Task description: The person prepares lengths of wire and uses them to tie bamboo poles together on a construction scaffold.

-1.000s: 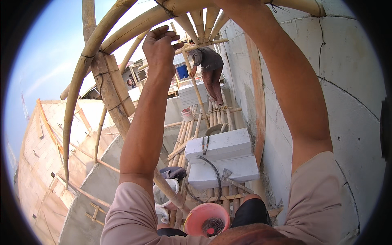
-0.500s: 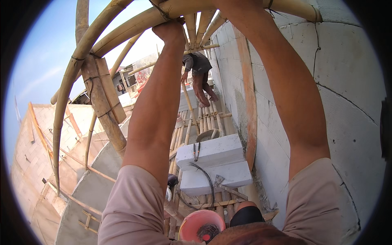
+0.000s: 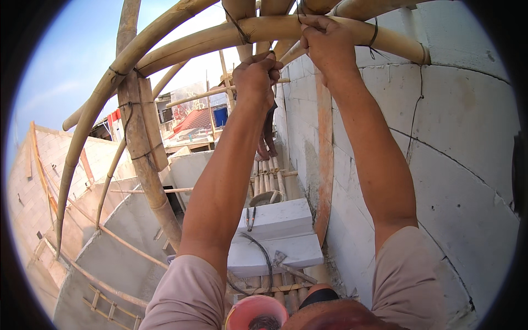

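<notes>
Both arms reach up to a horizontal bamboo pole. My right hand is against this pole, its fingers pinched by a thin dark tie wire that loops over the bamboo. My left hand is just below the pole, closed, with thumb and forefinger pressed together. Something small and dark shows at its fingertips, too small to make out. Several more bamboo poles run away above the horizontal one. Other dark wire ties bind the pole on either side of my hands.
Below are white blocks with pliers, a coil of wire and a hammer-like tool. A pink bucket holds dark wire pieces. A block wall rises at right. A person stands farther along the bamboo platform.
My left hand has come down from the pole to just below it, fingers pinched. My right hand has come fully into view at the pole. The view has shifted, and the co-worker is now mostly hidden.
</notes>
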Tool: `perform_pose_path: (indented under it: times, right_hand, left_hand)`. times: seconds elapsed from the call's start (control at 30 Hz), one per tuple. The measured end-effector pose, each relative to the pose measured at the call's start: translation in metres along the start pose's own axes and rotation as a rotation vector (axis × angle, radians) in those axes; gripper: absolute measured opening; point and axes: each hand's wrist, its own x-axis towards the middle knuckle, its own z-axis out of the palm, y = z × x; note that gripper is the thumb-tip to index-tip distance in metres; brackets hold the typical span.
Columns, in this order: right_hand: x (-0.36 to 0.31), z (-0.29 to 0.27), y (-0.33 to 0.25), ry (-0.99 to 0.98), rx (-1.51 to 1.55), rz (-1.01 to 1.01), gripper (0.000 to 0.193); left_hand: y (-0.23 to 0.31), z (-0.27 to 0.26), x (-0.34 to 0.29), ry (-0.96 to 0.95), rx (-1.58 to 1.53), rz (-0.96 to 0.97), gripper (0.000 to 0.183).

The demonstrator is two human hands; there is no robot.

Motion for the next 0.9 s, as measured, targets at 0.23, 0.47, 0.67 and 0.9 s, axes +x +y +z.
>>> perform_pose_path:
  times: [0.23, 0.47, 0.67, 0.9]
  right_hand:
    - [-0.024, 0.034, 0.008, 0.094, 0.103, -0.107, 0.021]
    - [-0.025, 0.037, 0.018, -0.01, 0.5, 0.261, 0.006]
    - [-0.03, 0.043, 0.02, 0.079, 0.238, 0.037, 0.008]
    - [-0.03, 0.05, 0.032, 0.259, -0.109, -0.375, 0.004]
  left_hand:
    - [0.031, 0.002, 0.004, -0.044, -0.254, -0.269, 0.013]
    - [0.038, 0.002, 0.02, -0.021, -0.278, -0.376, 0.005]
    - [0.027, -0.013, 0.04, -0.159, -0.115, -0.335, 0.016]
    - [0.05, -0.001, 0.048, -0.32, -0.066, -0.443, 0.018]
